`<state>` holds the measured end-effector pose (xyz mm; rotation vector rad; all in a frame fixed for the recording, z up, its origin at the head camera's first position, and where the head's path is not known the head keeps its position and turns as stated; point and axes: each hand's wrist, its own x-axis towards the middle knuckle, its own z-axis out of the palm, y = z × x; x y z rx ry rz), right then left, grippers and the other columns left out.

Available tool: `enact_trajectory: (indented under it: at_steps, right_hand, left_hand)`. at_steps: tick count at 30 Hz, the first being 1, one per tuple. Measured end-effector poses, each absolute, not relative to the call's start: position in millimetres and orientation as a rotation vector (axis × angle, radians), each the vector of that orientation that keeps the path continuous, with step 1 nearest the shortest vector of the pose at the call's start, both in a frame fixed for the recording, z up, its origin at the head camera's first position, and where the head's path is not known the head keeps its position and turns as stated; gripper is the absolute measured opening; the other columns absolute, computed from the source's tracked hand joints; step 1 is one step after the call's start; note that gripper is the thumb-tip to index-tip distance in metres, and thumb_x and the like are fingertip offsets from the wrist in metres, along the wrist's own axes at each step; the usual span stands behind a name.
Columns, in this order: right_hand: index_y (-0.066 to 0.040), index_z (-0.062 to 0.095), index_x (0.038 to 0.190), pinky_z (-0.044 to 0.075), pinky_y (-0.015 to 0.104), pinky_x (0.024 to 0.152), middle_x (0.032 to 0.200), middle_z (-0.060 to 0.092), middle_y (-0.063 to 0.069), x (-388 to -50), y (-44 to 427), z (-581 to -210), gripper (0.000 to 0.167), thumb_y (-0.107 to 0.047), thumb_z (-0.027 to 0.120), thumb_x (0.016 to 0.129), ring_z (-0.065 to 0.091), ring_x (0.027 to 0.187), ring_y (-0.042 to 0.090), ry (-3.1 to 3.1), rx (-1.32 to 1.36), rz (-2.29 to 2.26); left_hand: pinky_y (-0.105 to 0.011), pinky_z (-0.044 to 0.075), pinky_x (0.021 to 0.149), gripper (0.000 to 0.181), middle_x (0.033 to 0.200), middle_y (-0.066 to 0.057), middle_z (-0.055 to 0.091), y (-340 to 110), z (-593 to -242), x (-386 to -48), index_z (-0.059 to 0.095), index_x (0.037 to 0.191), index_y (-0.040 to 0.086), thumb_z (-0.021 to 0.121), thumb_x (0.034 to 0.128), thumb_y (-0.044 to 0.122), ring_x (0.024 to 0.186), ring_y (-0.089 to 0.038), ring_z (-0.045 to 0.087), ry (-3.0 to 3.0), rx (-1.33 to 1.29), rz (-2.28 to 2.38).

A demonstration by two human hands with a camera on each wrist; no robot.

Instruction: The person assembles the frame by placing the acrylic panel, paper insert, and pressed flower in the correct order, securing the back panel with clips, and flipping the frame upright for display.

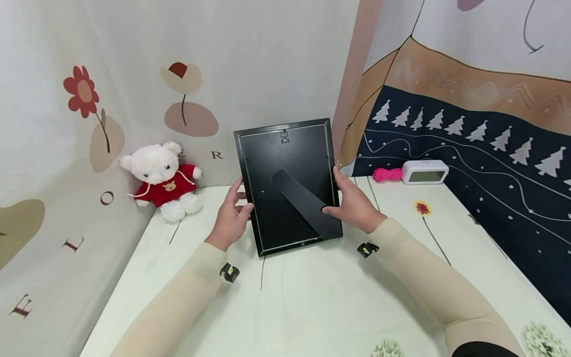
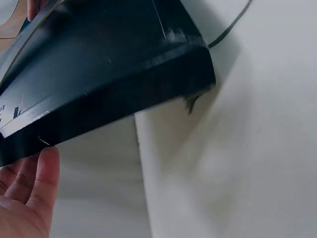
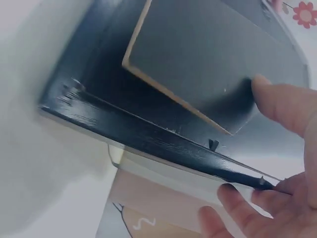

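A black picture frame (image 1: 308, 163) is held tilted over the table, its back facing me. Its stand leg (image 1: 303, 206) slants down across the back to the lower right. My left hand (image 1: 229, 218) grips the frame's left edge, with the thumb on the rim. On the opposite edge my right hand (image 1: 357, 203) holds on, thumb pressed against the stand leg and fingers at the side. The leg's brown cut edge (image 3: 168, 96) shows in the right wrist view. The picture side is hidden, and whether the lower corner touches the table I cannot tell.
A white teddy bear (image 1: 171, 183) in a red sweater sits at the back left. A pink item (image 1: 387, 174) and a white digital clock (image 1: 425, 172) stand at the back right. Printed curtains (image 1: 276, 59) hang behind the table (image 1: 303, 307).
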<state>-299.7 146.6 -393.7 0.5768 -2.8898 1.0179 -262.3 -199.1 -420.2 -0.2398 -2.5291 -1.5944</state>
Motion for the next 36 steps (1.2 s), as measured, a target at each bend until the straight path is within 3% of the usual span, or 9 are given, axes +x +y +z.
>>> enact_trajectory:
  at_steps: [5, 12, 14, 17, 21, 29, 36]
  right_hand:
    - [-0.022, -0.004, 0.171, 0.041, 0.053, 0.121, 0.178, 0.015, 0.008, -302, 141, -395, 0.125, -0.023, 0.089, 0.088, 0.035, 0.156, 0.037, -2.843, 0.563, 0.938]
    - [-0.022, -0.001, 0.171, 0.037, 0.052, 0.124, 0.178, 0.013, 0.006, -307, 136, -398, 0.123, -0.027, 0.089, 0.087, 0.029, 0.159, 0.035, -2.79, 0.603, 0.883]
    - [-0.019, 0.009, 0.172, 0.04, 0.053, 0.121, 0.175, 0.023, 0.012, -305, 133, -400, 0.117, -0.03, 0.089, 0.088, 0.036, 0.155, 0.037, -2.756, 0.563, 0.854]
    - [-0.01, 0.033, 0.165, 0.049, 0.052, 0.114, 0.157, 0.046, 0.02, -296, 126, -402, 0.099, -0.036, 0.088, 0.087, 0.05, 0.14, 0.038, -2.669, 0.512, 0.772]
    - [-0.007, 0.049, 0.153, 0.053, 0.052, 0.106, 0.139, 0.059, 0.017, -284, 114, -403, 0.085, -0.041, 0.089, 0.086, 0.057, 0.125, 0.036, -2.65, 0.554, 0.699]
    - [-0.013, 0.042, 0.159, 0.055, 0.048, 0.107, 0.141, 0.06, 0.013, -275, 103, -408, 0.09, -0.035, 0.09, 0.086, 0.062, 0.122, 0.032, -2.821, 0.643, 0.762]
    - [-0.01, 0.043, 0.157, 0.059, 0.046, 0.095, 0.129, 0.061, 0.015, -268, 106, -411, 0.089, -0.032, 0.09, 0.085, 0.063, 0.11, 0.031, -2.783, 0.664, 0.623]
  left_hand:
    - [-0.058, 0.054, 0.106, 0.081, 0.145, -0.021, 0.052, -202, -413, -265, 0.012, 0.171, 0.032, 0.056, 0.108, 0.004, 0.124, -0.044, 0.066, -2.47, -0.301, -1.492]
    - [-0.057, 0.054, 0.106, 0.081, 0.143, -0.022, 0.052, -204, -415, -263, 0.013, 0.171, 0.023, 0.058, 0.1066, 0.003, 0.123, -0.045, 0.067, -2.456, -0.286, -1.428]
    - [-0.057, 0.054, 0.106, 0.08, 0.143, -0.021, 0.052, -203, -417, -260, 0.014, 0.171, 0.022, 0.058, 0.1065, 0.004, 0.123, -0.045, 0.067, -2.46, -0.282, -1.434]
    - [-0.057, 0.055, 0.106, 0.079, 0.142, -0.021, 0.052, -200, -416, -257, 0.015, 0.17, 0.021, 0.059, 0.1064, 0.005, 0.123, -0.044, 0.067, -2.463, -0.279, -1.442]
    - [-0.056, 0.056, 0.104, 0.078, 0.141, -0.021, 0.052, -198, -415, -254, 0.016, 0.169, 0.017, 0.06, 0.106, 0.005, 0.121, -0.043, 0.068, -2.462, -0.292, -1.426]
    - [-0.054, 0.059, 0.097, 0.076, 0.14, -0.019, 0.052, -194, -419, -245, 0.02, 0.168, 0.01, 0.063, 0.1051, 0.007, 0.114, -0.037, 0.069, -2.465, -0.314, -1.348]
    - [-0.052, 0.062, 0.091, 0.068, 0.135, -0.019, 0.057, -188, -422, -234, 0.032, 0.161, 0.006, 0.067, 0.1026, 0.007, 0.109, -0.035, 0.072, -2.432, -0.379, -1.176]
